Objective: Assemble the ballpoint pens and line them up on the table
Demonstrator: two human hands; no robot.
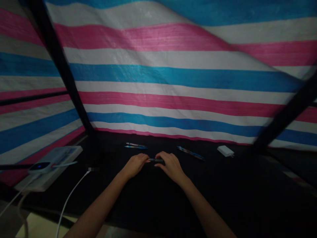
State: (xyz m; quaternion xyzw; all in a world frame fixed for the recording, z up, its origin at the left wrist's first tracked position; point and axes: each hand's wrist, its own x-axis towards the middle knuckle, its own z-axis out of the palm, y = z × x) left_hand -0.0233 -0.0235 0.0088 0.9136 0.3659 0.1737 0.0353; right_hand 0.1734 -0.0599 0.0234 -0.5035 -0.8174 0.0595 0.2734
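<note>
Two-handed handling, it seems: the left hand [135, 165] pinches the dark pen [154, 160] above the tabletop [153, 201], the right hand's [171, 166] fingers curve around it, grip unclear, and next calls for steadiness.

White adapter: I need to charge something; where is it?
In the head view, the white adapter lies on the black table, right of the right hand, near the striped sheet.
</note>
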